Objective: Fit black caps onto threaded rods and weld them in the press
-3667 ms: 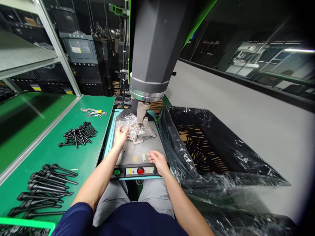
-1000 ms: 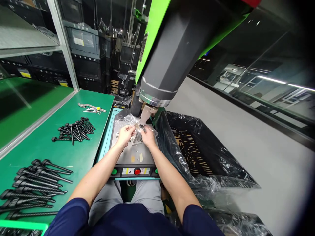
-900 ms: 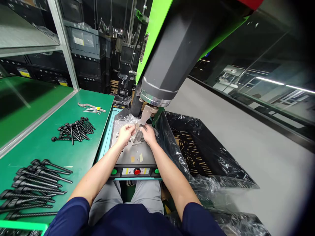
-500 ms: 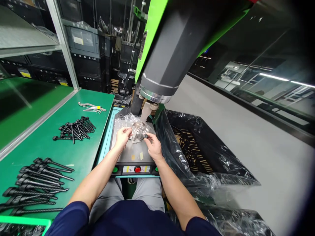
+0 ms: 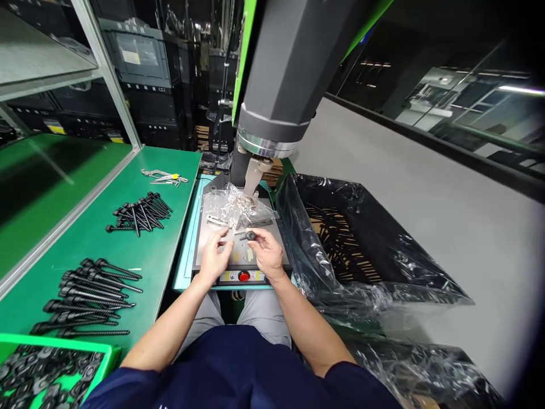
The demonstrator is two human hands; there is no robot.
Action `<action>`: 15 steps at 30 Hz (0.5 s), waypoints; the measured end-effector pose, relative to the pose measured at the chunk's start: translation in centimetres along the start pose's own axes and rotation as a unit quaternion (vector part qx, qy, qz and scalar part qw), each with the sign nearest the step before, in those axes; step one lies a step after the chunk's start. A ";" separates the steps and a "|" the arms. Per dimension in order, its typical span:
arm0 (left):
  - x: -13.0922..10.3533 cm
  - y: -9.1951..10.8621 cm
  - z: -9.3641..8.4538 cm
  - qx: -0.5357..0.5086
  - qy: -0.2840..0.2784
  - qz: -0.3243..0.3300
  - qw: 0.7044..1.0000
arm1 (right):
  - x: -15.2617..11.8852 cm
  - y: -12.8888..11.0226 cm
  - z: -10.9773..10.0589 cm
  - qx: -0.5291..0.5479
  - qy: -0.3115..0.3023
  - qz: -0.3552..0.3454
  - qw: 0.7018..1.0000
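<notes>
My right hand [image 5: 269, 254] pinches a small black round-headed part [image 5: 250, 235] by its head between thumb and fingertips. A thin dark shaft seems to point left from that head. To the left, my left hand [image 5: 216, 255] has thumb and fingers apart, with nothing visible between them. Both hands are over the front of the grey machine plate [image 5: 242, 260]. Just beyond them, clear plastic film [image 5: 225, 203] covers much of the metal fixture [image 5: 218, 220]. The machine's metal tool tip [image 5: 254, 177] points down behind the film.
On the green table [image 5: 157, 255] lie two piles of black ribbed rods with heads [image 5: 96, 289], plus pliers and hex keys [image 5: 164, 177]. A green bin [image 5: 108, 363] holds black parts. To the right stands a plastic-lined box [image 5: 383, 244] of rods. A red button [image 5: 243, 276] faces me.
Both hands have drawn back from the fixture towards me. The black part has come away in my right hand, and my left fingers have spread. The view has shifted slightly.
</notes>
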State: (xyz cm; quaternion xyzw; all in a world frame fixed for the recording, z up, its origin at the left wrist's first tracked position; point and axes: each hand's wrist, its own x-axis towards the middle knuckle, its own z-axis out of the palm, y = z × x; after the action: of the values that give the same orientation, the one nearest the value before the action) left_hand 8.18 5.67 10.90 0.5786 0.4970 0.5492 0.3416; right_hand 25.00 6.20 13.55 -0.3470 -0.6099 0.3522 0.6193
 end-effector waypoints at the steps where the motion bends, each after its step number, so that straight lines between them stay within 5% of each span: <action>1: -0.8 0.4 0.0 0.005 -0.050 0.014 0.999 | -0.1 0.1 0.4 0.027 0.011 0.027 0.999; 3: -1.9 1.0 -0.2 0.029 -0.117 0.023 0.992 | -0.2 0.4 1.1 0.052 0.035 0.079 0.995; 6: -3.1 1.0 -0.7 0.068 -0.135 0.013 0.988 | -0.3 0.7 2.4 0.052 0.049 0.132 0.989; 11: -4.2 -0.8 -1.8 0.021 -0.104 -0.093 0.990 | 0.1 1.2 5.1 0.095 0.013 0.203 0.974; 15: -4.3 -1.6 -4.0 -0.131 0.015 -0.187 0.974 | 0.6 1.1 6.4 0.117 -0.044 0.274 0.954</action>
State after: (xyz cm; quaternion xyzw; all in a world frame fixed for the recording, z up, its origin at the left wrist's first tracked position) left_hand 4.37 1.41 8.73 0.4175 0.5254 0.5448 0.5029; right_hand 18.64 7.26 13.04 -0.4098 -0.4730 0.5919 0.5080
